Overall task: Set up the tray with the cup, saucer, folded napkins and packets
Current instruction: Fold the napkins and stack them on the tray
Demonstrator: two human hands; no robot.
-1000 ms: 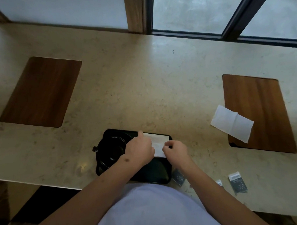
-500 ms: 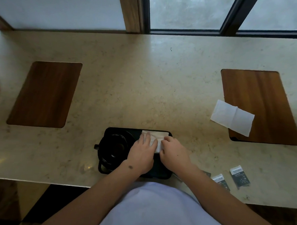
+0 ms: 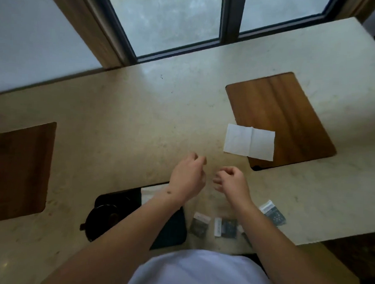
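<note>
Unfolded napkin [image 3: 249, 145] beyond empty hands [image 3: 209, 180]

Open stone counter [image 3: 129, 122] stretches ahead of both empty hands, clear up to the window, while the white napkin [image 3: 249, 145] (half on the wooden mat [image 3: 278, 115]) lies right, and packets [image 3: 225, 227] beside the black tray [image 3: 169, 231] crowd the near edge.
</note>
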